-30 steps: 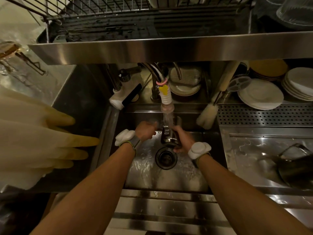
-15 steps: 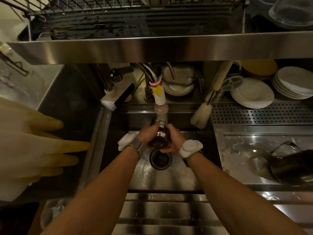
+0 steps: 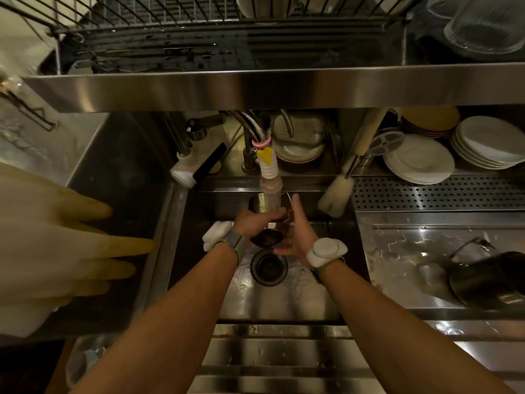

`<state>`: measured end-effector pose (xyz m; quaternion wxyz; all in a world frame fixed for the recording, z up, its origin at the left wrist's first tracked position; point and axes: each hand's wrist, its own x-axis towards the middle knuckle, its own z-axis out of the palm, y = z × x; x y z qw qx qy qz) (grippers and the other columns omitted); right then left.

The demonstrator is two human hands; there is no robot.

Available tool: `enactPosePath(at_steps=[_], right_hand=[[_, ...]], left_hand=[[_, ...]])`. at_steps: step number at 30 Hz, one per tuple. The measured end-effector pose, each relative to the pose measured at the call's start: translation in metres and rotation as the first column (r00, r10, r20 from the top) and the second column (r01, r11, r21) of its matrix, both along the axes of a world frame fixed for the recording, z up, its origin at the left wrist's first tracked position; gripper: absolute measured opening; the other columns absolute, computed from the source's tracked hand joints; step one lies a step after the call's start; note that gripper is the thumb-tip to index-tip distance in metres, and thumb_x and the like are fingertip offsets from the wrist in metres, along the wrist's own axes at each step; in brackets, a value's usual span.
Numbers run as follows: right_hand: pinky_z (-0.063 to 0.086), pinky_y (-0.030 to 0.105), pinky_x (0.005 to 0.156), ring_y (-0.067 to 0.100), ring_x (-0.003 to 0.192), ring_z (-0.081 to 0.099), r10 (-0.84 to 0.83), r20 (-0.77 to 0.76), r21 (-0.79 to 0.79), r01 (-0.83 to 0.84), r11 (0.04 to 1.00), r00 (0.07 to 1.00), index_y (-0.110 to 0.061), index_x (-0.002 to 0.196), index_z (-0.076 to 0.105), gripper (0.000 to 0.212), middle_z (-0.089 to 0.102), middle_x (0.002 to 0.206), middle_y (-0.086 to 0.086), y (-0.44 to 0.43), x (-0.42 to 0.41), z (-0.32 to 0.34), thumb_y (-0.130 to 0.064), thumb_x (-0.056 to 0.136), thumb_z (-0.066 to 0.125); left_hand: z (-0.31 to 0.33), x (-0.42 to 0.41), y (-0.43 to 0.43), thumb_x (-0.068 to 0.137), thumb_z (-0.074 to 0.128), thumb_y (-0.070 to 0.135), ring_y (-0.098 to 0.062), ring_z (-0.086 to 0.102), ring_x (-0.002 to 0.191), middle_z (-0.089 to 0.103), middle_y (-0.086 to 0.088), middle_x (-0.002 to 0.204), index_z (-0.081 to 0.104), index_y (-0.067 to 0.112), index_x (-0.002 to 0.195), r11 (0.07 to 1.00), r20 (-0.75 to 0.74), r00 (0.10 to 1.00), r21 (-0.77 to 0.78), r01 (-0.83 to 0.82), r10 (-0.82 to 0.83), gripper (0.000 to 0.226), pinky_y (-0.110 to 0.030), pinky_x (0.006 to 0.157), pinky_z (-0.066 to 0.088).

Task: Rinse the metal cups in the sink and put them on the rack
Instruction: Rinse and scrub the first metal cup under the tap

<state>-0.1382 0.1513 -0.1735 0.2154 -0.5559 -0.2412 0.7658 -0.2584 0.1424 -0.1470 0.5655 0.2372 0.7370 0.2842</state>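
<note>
A metal cup (image 3: 267,234) is held between both hands under the running faucet nozzle (image 3: 270,180), above the sink drain (image 3: 268,267). My left hand (image 3: 254,223) wraps over the cup's top and left side. My right hand (image 3: 298,231) presses against its right side with the fingers pointing up. Water streams from the nozzle onto the cup's upper part. A second dark metal cup (image 3: 488,280) with a handle lies tilted on the wet drainboard at the right. The wire dish rack (image 3: 176,29) sits on the steel shelf overhead.
Yellow rubber gloves (image 3: 56,245) hang at the left edge. A bottle brush (image 3: 336,194) leans at the sink's back right. Stacks of white plates (image 3: 420,160) and bowls stand behind the perforated drainboard (image 3: 440,191). A soap dispenser (image 3: 196,166) sits beside the faucet base.
The cup has been lifted from near the drain up to the nozzle. My left hand came over and closed on it. The view shifted slightly.
</note>
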Motion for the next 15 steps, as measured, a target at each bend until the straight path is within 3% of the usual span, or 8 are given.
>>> enactPosePath(at_steps=[4, 7, 9, 11, 13, 15], right_hand=[[0.053, 0.037, 0.07, 0.033, 0.111, 0.06, -0.069, 0.064, 0.021, 0.067, 0.998, 0.996, -0.017, 0.13, 0.051, 0.051, 0.06, 0.125, 0.013, 0.0, -0.005, -0.003, -0.05, 0.092, 0.048], [0.055, 0.038, 0.07, 0.033, 0.111, 0.059, -0.09, 0.046, 0.006, 0.09, 0.996, 0.995, -0.01, 0.125, 0.053, 0.042, 0.059, 0.124, 0.018, -0.001, -0.004, -0.008, -0.037, 0.095, 0.043], [0.055, 0.038, 0.069, 0.032, 0.11, 0.059, -0.085, 0.079, 0.018, 0.083, 0.996, 0.993, -0.008, 0.121, 0.054, 0.038, 0.059, 0.123, 0.018, 0.0, -0.003, -0.007, -0.032, 0.094, 0.043], [0.054, 0.038, 0.068, 0.031, 0.105, 0.059, -0.08, 0.183, 0.061, 0.07, 0.996, 0.98, -0.006, 0.123, 0.052, 0.036, 0.059, 0.118, 0.017, 0.003, -0.003, -0.005, -0.025, 0.093, 0.046], [0.053, 0.039, 0.08, 0.03, 0.105, 0.059, -0.114, 0.403, 0.238, 0.016, 0.971, 0.908, -0.006, 0.13, 0.048, 0.044, 0.059, 0.119, 0.017, 0.008, 0.002, -0.009, -0.02, 0.089, 0.056], [0.048, 0.035, 0.089, 0.024, 0.106, 0.059, -0.145, 0.498, 0.391, -0.072, 0.918, 0.855, -0.007, 0.124, 0.055, 0.038, 0.062, 0.119, 0.014, 0.008, 0.004, -0.007, -0.021, 0.089, 0.061]], left_hand=[[-0.007, -0.003, -0.003, 0.046, 0.079, 0.058, -0.027, 0.071, 0.092, 0.073, -0.012, 0.102, 0.066, 0.008, 0.113, 0.995, 0.16, 0.982, -0.028, -0.095, 0.098, 0.084, -0.036, 0.076, 0.058], [-0.005, -0.004, -0.004, 0.061, 0.073, 0.055, -0.026, 0.068, 0.094, 0.073, -0.009, 0.097, 0.067, 0.017, 0.102, 0.996, 0.24, 0.969, -0.087, -0.037, 0.057, 0.057, -0.041, 0.084, 0.054], [-0.006, -0.005, -0.004, 0.075, 0.07, 0.041, -0.024, 0.067, 0.082, 0.071, -0.008, 0.087, 0.065, 0.015, 0.1, 0.996, 0.27, 0.961, -0.08, -0.045, 0.065, 0.036, -0.038, 0.075, 0.056], [-0.008, -0.004, -0.004, 0.075, 0.075, 0.028, -0.021, 0.067, 0.067, 0.071, -0.007, 0.075, 0.065, 0.01, 0.097, 0.995, 0.241, 0.966, -0.055, -0.083, 0.094, 0.031, -0.032, 0.061, 0.058], [-0.012, -0.003, -0.003, 0.068, 0.082, 0.022, -0.02, 0.067, 0.064, 0.07, -0.007, 0.076, 0.06, 0.001, 0.107, 0.994, 0.167, 0.98, -0.004, -0.108, 0.107, 0.05, -0.03, 0.057, 0.059], [-0.015, -0.003, -0.003, 0.06, 0.088, 0.027, -0.02, 0.068, 0.074, 0.067, -0.009, 0.099, 0.044, 0.0, 0.122, 0.994, 0.081, 0.993, 0.06, -0.09, 0.085, 0.08, -0.027, 0.055, 0.057]])
